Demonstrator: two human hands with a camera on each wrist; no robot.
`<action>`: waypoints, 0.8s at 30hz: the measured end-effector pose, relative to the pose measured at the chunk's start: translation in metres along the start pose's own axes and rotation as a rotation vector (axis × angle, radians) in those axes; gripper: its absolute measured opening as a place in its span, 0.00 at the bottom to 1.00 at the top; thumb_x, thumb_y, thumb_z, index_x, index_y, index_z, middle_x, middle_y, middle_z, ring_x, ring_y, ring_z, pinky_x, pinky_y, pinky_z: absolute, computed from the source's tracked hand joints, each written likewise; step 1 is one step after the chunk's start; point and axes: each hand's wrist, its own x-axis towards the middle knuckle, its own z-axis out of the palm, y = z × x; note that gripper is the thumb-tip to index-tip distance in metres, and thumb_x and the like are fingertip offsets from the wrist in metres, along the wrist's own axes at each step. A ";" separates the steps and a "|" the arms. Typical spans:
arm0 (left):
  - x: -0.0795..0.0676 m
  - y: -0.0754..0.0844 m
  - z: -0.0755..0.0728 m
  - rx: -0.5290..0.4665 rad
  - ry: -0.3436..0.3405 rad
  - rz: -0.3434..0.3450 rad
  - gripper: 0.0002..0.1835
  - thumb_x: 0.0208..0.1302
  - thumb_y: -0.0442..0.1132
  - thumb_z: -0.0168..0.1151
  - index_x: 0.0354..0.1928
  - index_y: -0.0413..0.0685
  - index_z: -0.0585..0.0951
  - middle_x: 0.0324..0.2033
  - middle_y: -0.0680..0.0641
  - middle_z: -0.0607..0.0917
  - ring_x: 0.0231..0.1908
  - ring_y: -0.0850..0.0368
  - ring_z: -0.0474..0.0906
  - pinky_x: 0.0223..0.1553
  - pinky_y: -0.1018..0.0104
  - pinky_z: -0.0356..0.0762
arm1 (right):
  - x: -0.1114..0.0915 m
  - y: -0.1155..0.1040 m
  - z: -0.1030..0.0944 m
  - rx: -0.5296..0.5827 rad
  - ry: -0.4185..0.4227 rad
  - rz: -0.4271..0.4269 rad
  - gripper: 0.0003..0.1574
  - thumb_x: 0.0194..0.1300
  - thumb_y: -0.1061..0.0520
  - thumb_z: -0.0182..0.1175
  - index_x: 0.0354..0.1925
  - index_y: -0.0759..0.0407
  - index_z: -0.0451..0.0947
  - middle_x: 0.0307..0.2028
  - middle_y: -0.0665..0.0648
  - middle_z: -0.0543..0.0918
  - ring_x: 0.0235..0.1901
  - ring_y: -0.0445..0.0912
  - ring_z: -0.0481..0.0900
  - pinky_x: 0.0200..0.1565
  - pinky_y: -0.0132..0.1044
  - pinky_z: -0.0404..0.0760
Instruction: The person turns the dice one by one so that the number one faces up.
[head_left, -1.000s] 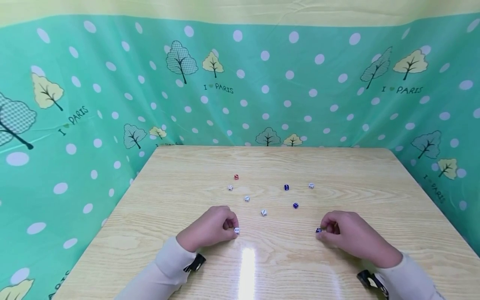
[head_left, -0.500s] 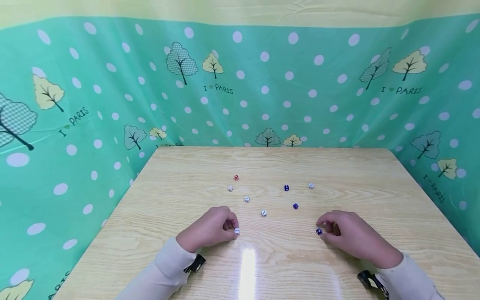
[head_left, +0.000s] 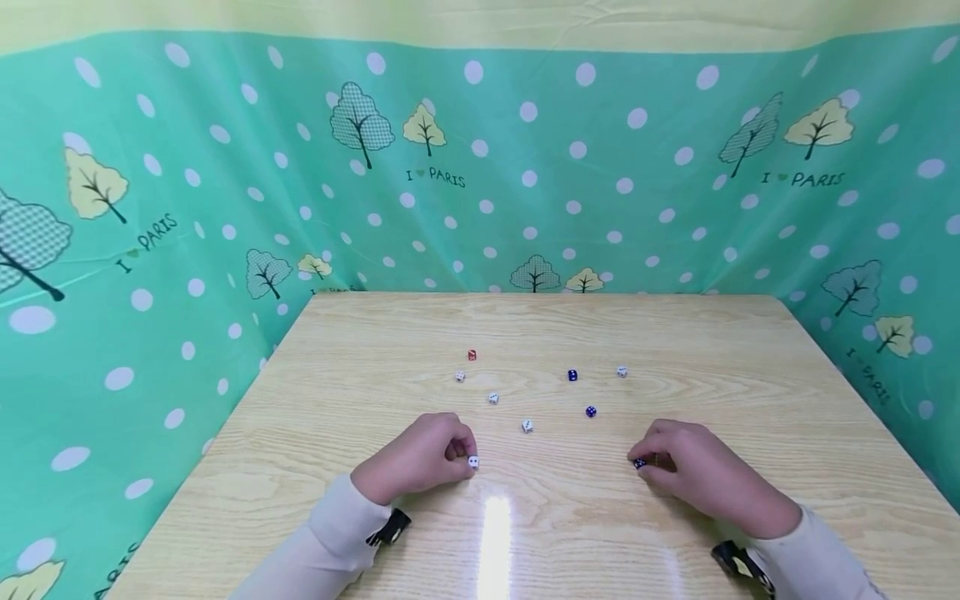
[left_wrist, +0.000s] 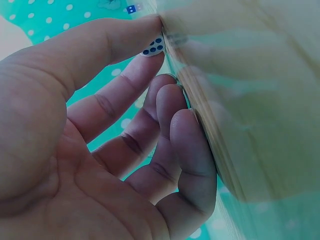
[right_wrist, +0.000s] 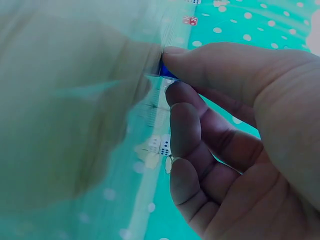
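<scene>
My left hand (head_left: 420,454) rests at the wooden table's near left side and pinches a white die (head_left: 473,462) between thumb and forefinger. In the left wrist view, blue pips show on that white die (left_wrist: 153,47), part of it covered by the thumb; the other fingers curl beside it, close to the tabletop. Across the gap, my right hand (head_left: 693,471) holds a dark blue die (head_left: 639,463) with thumb and forefinger. Only a sliver of the blue die (right_wrist: 167,71) shows under the thumb in the right wrist view.
Loose dice lie farther back: a red die (head_left: 472,355), white dice such as one at centre (head_left: 527,427) and one at right (head_left: 622,372), and two blue dice, the nearer one (head_left: 591,412) included. A green dotted curtain (head_left: 480,167) encloses the table (head_left: 375,333).
The right hand has shifted slightly left, and the blue die has turned between its fingers, which loosened around it half a second ago. The left hand and loose dice stay put.
</scene>
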 end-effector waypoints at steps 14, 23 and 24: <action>-0.002 0.000 -0.001 -0.015 -0.001 0.003 0.07 0.57 0.37 0.77 0.31 0.53 0.85 0.31 0.56 0.80 0.34 0.60 0.77 0.38 0.70 0.76 | -0.001 -0.001 -0.003 0.053 -0.013 0.049 0.12 0.60 0.55 0.76 0.37 0.36 0.86 0.33 0.35 0.83 0.32 0.33 0.76 0.36 0.31 0.80; -0.004 0.002 -0.001 -0.012 -0.004 -0.006 0.08 0.57 0.37 0.77 0.30 0.55 0.85 0.32 0.54 0.81 0.35 0.60 0.77 0.39 0.71 0.76 | -0.004 0.005 -0.004 0.169 -0.059 0.070 0.11 0.62 0.54 0.75 0.37 0.35 0.86 0.32 0.38 0.82 0.33 0.36 0.76 0.36 0.30 0.78; -0.004 0.002 -0.002 -0.012 -0.004 -0.007 0.08 0.57 0.37 0.77 0.30 0.55 0.85 0.32 0.54 0.81 0.35 0.60 0.77 0.39 0.71 0.76 | -0.004 0.007 -0.004 0.184 -0.066 0.065 0.11 0.62 0.54 0.75 0.37 0.35 0.86 0.32 0.38 0.82 0.33 0.36 0.76 0.35 0.30 0.78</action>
